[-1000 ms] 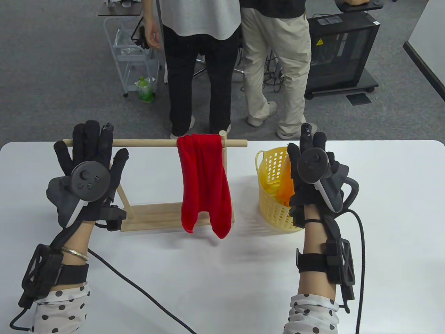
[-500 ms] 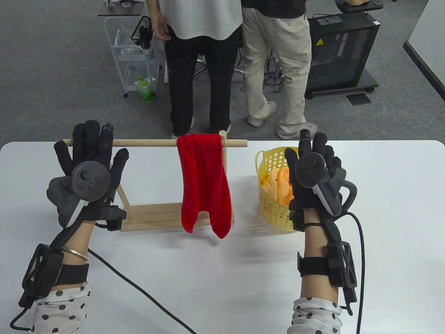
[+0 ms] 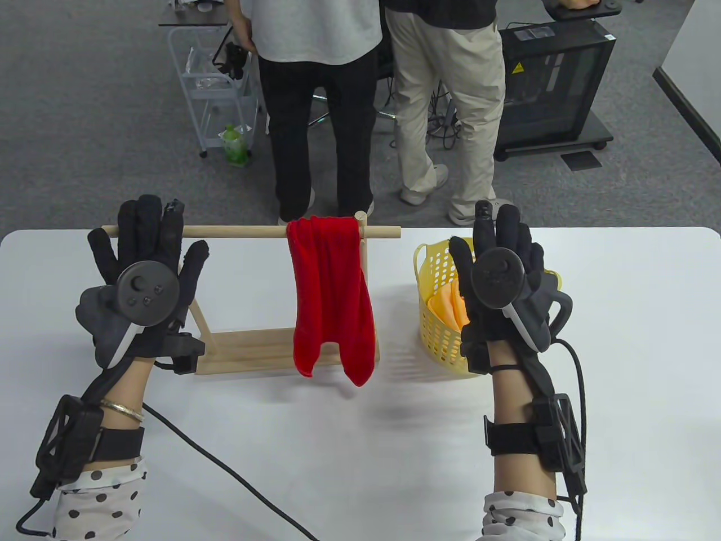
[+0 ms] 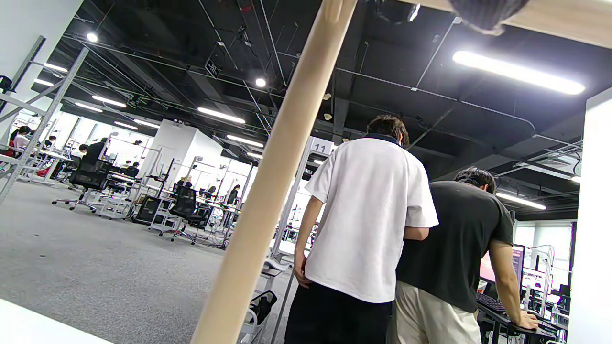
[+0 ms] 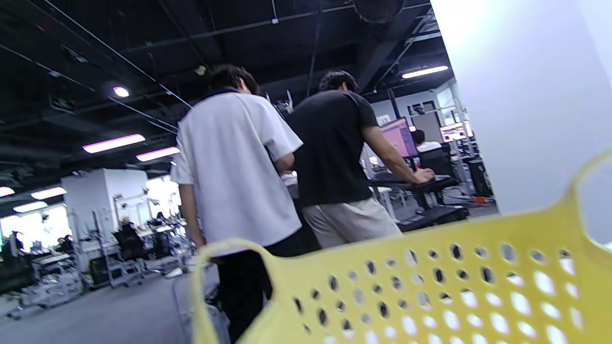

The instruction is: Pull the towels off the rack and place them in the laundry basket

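A red towel (image 3: 332, 293) hangs over the wooden rack's rod (image 3: 242, 231), near its right upright. My left hand (image 3: 147, 236) hovers with straight, spread fingers over the rod's left end and holds nothing. In the left wrist view the rod (image 4: 282, 167) crosses the picture slantwise, with one fingertip (image 4: 485, 12) at the top edge. The yellow laundry basket (image 3: 436, 265) stands right of the rack, with an orange towel (image 3: 448, 307) lying inside. My right hand (image 3: 498, 236) is spread flat above the basket, empty. The basket's perforated wall (image 5: 430, 282) fills the bottom of the right wrist view.
The rack's wooden base (image 3: 248, 349) sits on the white table (image 3: 360, 451). Two people (image 3: 315, 112) stand just beyond the far table edge. A glove cable (image 3: 225, 473) trails across the near left of the table.
The orange towel has settled down into the basket. My right hand has drifted a little left and further from me above it. The left hand and the red towel have stayed put.
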A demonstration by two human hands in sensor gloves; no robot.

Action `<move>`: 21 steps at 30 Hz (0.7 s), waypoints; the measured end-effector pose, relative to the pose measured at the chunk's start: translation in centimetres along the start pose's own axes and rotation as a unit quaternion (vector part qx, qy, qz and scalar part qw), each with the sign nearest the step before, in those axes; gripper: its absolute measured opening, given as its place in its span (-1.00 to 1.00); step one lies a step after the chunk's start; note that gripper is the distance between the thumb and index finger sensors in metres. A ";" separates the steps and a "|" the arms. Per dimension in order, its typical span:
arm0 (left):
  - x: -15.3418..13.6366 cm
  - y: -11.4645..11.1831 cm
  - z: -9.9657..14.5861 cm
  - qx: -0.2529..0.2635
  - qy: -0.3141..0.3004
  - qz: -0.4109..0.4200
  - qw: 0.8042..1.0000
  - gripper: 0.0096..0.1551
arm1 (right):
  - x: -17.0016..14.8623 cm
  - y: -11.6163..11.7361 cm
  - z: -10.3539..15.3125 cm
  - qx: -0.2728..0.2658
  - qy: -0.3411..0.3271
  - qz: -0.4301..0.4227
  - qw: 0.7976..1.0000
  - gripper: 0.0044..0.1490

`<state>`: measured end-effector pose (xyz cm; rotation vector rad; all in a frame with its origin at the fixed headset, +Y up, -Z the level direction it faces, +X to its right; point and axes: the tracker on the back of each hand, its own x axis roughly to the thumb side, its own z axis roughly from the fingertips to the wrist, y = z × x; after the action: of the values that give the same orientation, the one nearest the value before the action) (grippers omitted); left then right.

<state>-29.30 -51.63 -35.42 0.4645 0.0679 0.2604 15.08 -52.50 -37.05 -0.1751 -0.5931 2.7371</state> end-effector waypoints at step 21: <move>0.0 0.1 0.0 -0.004 0.000 0.001 1.000 -0.19 | 17.3 -2.5 2.5 -0.001 -0.169 -0.017 0.985 -0.03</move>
<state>-29.33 -51.61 -35.35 0.4575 0.0667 0.2629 -0.90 -45.28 -34.53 0.3025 -0.6790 2.7514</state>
